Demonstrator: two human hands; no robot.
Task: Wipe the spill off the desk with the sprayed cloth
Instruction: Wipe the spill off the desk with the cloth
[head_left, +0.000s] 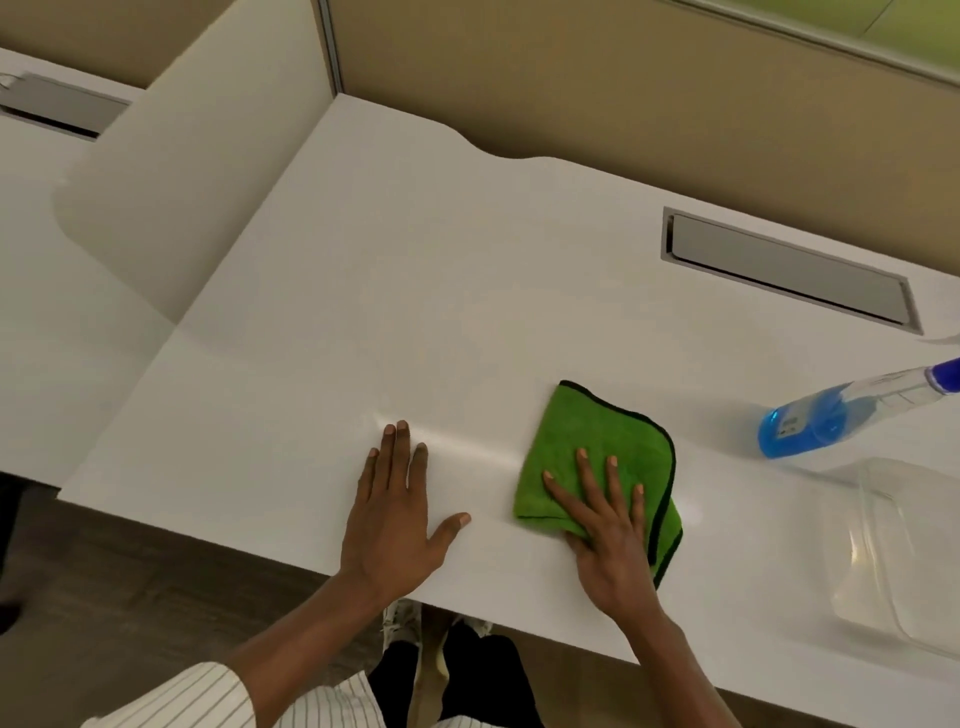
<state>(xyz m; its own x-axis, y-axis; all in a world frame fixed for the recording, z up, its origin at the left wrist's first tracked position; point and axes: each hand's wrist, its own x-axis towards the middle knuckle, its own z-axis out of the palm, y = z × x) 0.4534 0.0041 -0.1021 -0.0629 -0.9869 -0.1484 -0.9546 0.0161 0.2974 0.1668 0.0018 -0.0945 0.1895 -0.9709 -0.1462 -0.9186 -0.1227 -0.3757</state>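
A folded green cloth (587, 447) with a dark hem lies flat on the white desk (363, 291), near the front edge. My right hand (608, 525) presses down on its near half, fingers spread over the fabric. My left hand (395, 514) rests flat on the bare desk just left of the cloth, palm down, fingers together, holding nothing. A faint shiny streak (467, 441) runs across the desk between the left fingertips and the cloth. I cannot make out any distinct puddle.
A spray bottle with blue liquid (831, 421) stands at the right, close to the cloth. A clear plastic container (904, 551) sits at the right front corner. A grey cable hatch (789, 270) is set into the desk at the back right. A partition panel (171, 171) bounds the left side.
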